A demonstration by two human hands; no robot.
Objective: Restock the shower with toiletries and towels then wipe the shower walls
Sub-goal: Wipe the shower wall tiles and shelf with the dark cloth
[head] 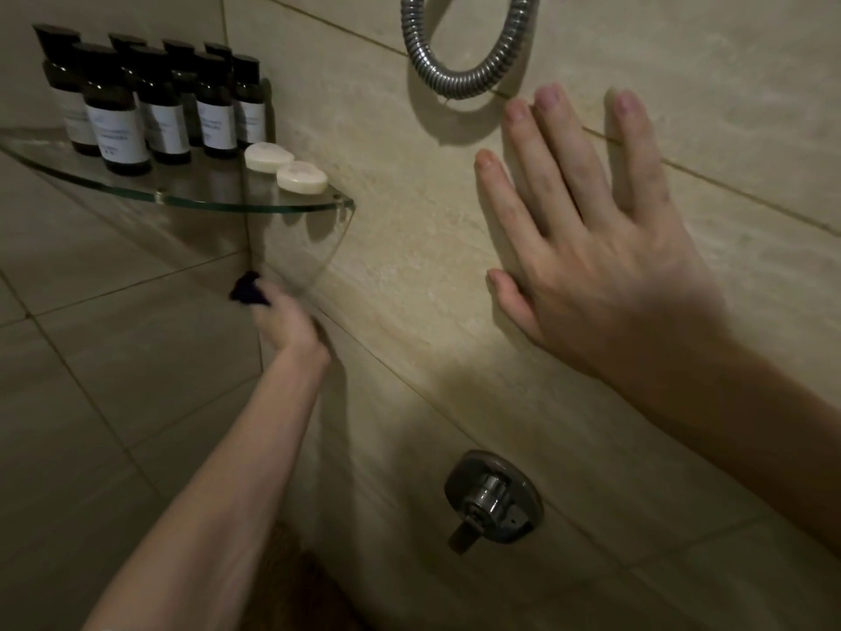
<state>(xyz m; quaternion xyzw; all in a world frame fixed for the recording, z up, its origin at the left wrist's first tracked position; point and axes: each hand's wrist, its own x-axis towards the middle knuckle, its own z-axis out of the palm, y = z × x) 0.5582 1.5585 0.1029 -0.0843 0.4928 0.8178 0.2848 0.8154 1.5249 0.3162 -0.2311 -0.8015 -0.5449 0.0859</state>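
— What is the left hand (284, 325) doing?
— It grips a dark cloth (248, 289) low down, right at the corner of the tiled wall (409, 266), under the glass shelf (205, 200).
— And the right hand (591, 248)?
— It lies flat on the wall with its fingers spread wide. It holds nothing. It is just below the metal hose (459, 70).
— What is on the shelf?
— Small dark bottles (118, 116) with white labels, and 2 white soaps (268, 157) beside them. A metal tap (493, 498) is lower down.
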